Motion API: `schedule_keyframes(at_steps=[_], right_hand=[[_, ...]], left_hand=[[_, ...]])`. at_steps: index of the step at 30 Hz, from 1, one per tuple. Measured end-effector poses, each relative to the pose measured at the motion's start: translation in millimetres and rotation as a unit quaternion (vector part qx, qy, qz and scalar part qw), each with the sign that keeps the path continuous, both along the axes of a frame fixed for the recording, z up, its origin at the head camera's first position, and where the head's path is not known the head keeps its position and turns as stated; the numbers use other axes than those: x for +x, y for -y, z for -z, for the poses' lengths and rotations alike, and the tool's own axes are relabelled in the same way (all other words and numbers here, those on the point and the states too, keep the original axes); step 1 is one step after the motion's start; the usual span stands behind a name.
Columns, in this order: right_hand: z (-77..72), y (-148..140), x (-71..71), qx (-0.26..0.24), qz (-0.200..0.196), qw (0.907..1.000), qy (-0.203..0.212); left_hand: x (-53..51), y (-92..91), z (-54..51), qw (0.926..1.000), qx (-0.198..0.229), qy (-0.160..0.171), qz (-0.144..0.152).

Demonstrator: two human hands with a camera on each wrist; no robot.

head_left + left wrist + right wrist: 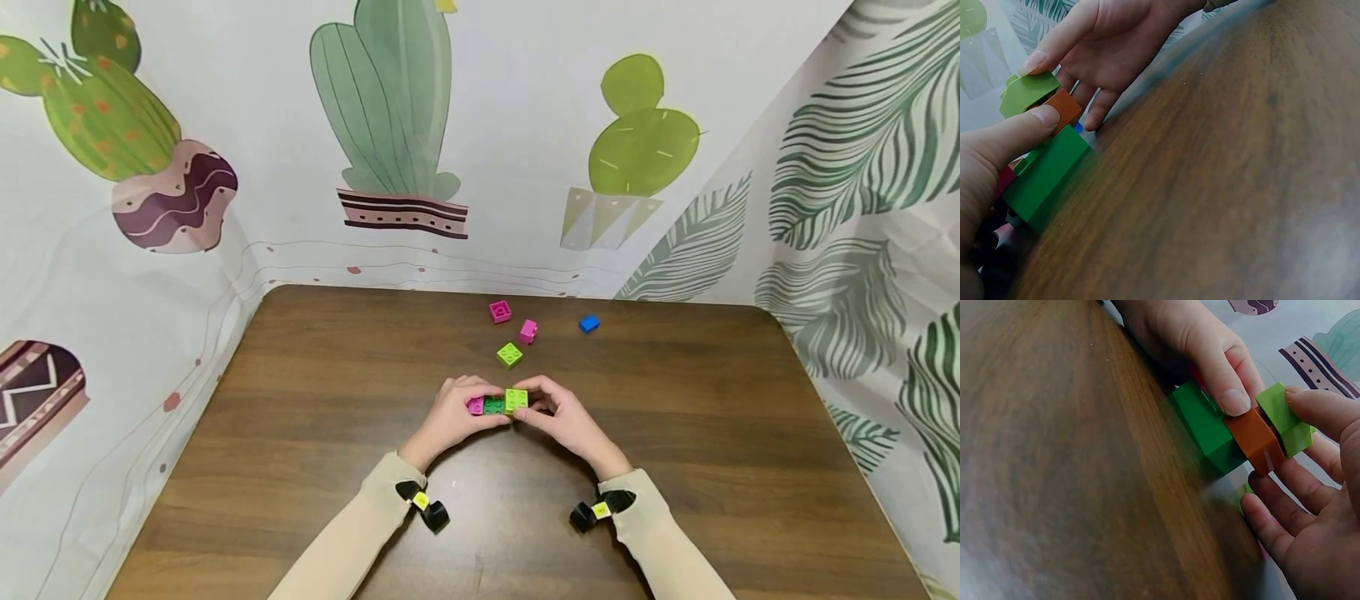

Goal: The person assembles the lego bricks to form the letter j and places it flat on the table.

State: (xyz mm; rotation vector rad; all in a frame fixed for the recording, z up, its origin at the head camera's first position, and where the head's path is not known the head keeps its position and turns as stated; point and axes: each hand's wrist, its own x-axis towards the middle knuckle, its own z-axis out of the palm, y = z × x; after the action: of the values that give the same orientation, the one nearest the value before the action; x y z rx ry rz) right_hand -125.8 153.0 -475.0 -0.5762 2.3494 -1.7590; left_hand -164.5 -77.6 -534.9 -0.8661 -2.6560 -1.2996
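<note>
Over the middle of the table, my left hand [457,410] grips a small build of toy building bricks. In it, a pink brick [476,407] sits beside a dark green brick [491,407], and an orange brick [1255,441] lies under the left thumb. My right hand [561,414] pinches a lime green brick [516,398] between thumb and fingers. Both wrist views show this lime brick right at the orange one, slightly tilted; whether they are joined I cannot tell. Part of the pink brick is hidden by the left fingers.
Beyond the hands on the wooden table [337,350] lie a loose lime green brick [510,355], a pink brick [528,332], another pink brick [500,312] showing its hollow underside, and a blue brick [588,323]. A cactus-print cloth [517,150] hangs behind the table.
</note>
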Motion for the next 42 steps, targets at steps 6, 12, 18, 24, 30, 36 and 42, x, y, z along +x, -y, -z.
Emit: schedule_keyframes(at_steps=[6,12,18,24,30,36,42], right_hand=[[17.0,-3,-5.5,0.012,0.003,0.9999,0.002],[35.6,-7,-11.3,0.015,0.007,0.9999,-0.001],[35.8,-7,-12.1,0.007,0.002,1.0,0.003],[32.5,-6,-12.6,0.018,-0.001,0.9998,0.003],[27.1,-7,-13.4,0.03,-0.007,0.9995,-0.007],[24.7,-8,-14.0,0.088,0.012,0.9949,-0.046],[28.1,-7,-11.9,0.092,0.02,0.995,-0.034]], left_hand=[[1.8,-0.6,-0.5,1.0,0.0,0.002,-0.001],[1.8,-1.4,-2.2,1.0,-0.002,0.004,-0.001],[0.8,-0.5,-0.6,1.0,-0.002,0.002,-0.003],[1.1,0.3,2.4,1.0,0.001,-0.006,-0.003],[0.6,-1.4,0.5,1.0,-0.002,0.0,-0.007],[-2.6,-1.7,0.7,1.0,0.003,-0.004,-0.004],[-2.4,1.4,2.5,0.9999,-0.004,-0.014,0.004]])
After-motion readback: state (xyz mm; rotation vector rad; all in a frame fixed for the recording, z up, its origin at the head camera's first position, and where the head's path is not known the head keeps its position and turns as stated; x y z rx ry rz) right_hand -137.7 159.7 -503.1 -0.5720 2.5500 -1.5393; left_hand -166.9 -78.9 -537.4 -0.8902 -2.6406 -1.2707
